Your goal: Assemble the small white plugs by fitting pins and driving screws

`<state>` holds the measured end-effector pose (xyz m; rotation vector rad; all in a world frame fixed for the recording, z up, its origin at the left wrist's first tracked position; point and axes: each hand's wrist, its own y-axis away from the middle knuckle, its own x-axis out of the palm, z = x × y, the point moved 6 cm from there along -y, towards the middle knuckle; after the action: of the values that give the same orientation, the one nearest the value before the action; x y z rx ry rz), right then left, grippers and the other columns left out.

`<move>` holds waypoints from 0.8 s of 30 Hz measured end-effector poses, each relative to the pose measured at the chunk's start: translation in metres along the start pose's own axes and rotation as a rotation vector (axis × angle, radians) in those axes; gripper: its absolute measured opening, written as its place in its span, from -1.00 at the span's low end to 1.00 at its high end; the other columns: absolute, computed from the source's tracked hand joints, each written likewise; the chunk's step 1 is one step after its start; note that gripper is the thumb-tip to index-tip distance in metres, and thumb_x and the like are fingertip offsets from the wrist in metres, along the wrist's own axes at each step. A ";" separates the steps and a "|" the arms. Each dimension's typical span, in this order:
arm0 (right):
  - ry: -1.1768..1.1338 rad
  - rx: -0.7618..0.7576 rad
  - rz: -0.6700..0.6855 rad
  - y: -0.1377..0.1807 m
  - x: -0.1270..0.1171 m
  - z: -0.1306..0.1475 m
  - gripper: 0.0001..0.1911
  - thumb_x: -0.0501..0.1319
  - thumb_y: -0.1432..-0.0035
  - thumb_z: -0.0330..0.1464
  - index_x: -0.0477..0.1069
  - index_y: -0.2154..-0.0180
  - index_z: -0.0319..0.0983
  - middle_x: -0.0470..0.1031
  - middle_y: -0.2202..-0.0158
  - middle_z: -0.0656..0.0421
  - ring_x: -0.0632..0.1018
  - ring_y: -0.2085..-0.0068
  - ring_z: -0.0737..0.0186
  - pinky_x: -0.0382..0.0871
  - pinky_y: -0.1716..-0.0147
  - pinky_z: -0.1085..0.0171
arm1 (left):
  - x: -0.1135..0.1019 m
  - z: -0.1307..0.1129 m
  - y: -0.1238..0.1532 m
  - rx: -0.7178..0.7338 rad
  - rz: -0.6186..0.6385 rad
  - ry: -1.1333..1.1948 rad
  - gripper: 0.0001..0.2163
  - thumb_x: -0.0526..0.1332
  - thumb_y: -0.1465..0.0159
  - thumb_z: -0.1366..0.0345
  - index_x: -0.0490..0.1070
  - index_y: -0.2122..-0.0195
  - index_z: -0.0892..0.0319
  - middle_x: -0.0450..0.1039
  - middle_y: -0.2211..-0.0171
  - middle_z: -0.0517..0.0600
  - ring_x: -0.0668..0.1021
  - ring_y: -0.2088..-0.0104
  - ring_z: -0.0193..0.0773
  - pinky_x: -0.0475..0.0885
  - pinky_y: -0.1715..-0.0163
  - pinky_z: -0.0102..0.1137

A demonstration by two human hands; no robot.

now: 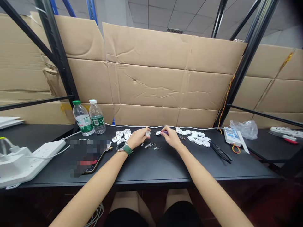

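My left hand [138, 137], wearing a watch with a green strap, pinches a small white plastic plug piece [148, 134]. The fingers of my right hand [170, 137] are closed round the dark reddish handle of a screwdriver [164, 132]. Its thin shaft points left toward the plug piece; whether the tip touches it is too small to tell. Another white piece [158, 133] is by my right fingertips; I cannot tell if it is held. Small metal and clear parts [151, 145] lie on the black table [153, 170] between my hands.
White plug pieces form a left group [120, 134] and a right group [195, 135], with tiny screws [182, 137] nearby. Black-handled pliers [221, 152], a white box [232, 136], two bottles [83, 119], a phone [93, 166] and a power strip [44, 154] surround them. Cardboard [151, 85] stands behind.
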<state>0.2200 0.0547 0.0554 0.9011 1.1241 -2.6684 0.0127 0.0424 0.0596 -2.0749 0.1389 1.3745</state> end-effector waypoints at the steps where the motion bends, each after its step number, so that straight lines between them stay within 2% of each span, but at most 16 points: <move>1: 0.024 -0.016 -0.009 0.000 -0.002 0.001 -0.92 0.17 -0.27 -0.32 0.40 0.24 -0.18 0.56 0.30 0.15 0.53 0.29 0.18 0.31 0.23 0.25 | 0.001 0.000 0.000 0.003 0.007 0.000 -0.71 0.23 -0.32 0.26 0.39 -0.07 0.06 0.55 0.00 0.05 0.57 -0.02 -0.06 0.42 0.08 -0.30; 7: 0.122 -0.040 0.043 0.001 -0.006 0.004 -0.85 0.17 -0.31 -0.33 0.51 0.24 -0.19 0.61 0.33 0.13 0.56 0.33 0.18 0.30 0.26 0.27 | 0.006 -0.006 0.002 0.050 0.074 -0.019 -0.71 0.23 -0.33 0.26 0.40 -0.08 0.07 0.56 0.05 0.05 0.57 0.02 -0.06 0.42 0.09 -0.29; 11: 0.137 -0.031 0.053 0.002 -0.006 0.005 -0.79 0.16 -0.33 -0.31 0.55 0.25 -0.19 0.62 0.36 0.13 0.56 0.36 0.19 0.30 0.29 0.28 | 0.008 -0.007 0.003 0.071 0.072 -0.006 -0.70 0.24 -0.32 0.27 0.40 -0.08 0.07 0.56 0.06 0.04 0.57 0.04 -0.07 0.42 0.10 -0.29; 18: 0.032 0.060 0.100 -0.001 0.000 -0.005 -0.68 0.11 -0.33 -0.25 0.58 0.36 -0.20 0.63 0.32 0.13 0.57 0.27 0.17 0.32 0.20 0.26 | 0.009 -0.003 0.003 0.076 0.042 -0.024 -0.70 0.23 -0.33 0.27 0.40 -0.08 0.09 0.54 0.05 0.07 0.56 0.01 -0.05 0.42 0.06 -0.27; 20: -0.030 0.135 0.131 0.000 0.004 -0.011 -0.64 0.12 -0.30 -0.20 0.56 0.40 -0.23 0.55 0.48 0.15 0.51 0.41 0.22 0.30 0.34 0.29 | 0.010 -0.003 0.003 0.082 0.047 -0.046 -0.71 0.22 -0.33 0.28 0.39 -0.08 0.09 0.54 0.05 0.07 0.56 0.01 -0.06 0.42 0.06 -0.27; 22: -0.158 0.255 0.170 0.002 0.009 -0.017 -0.61 0.12 -0.28 -0.13 0.53 0.41 -0.24 0.33 0.66 0.25 0.34 0.59 0.31 0.19 0.52 0.32 | 0.009 -0.005 0.003 0.081 0.048 -0.062 -0.71 0.22 -0.34 0.29 0.39 -0.09 0.09 0.54 0.06 0.07 0.56 0.02 -0.07 0.42 0.07 -0.27; 24: -0.368 0.388 0.213 0.006 0.015 -0.023 -0.58 0.13 -0.26 -0.05 0.48 0.39 -0.25 0.07 0.73 0.36 0.12 0.69 0.40 0.03 0.64 0.35 | 0.007 -0.006 0.003 0.077 0.036 -0.071 -0.70 0.22 -0.34 0.30 0.39 -0.09 0.10 0.54 0.06 0.08 0.55 0.01 -0.07 0.42 0.05 -0.27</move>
<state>0.2209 0.0675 0.0311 0.4992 0.4177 -2.7544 0.0197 0.0388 0.0537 -1.9661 0.1967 1.4398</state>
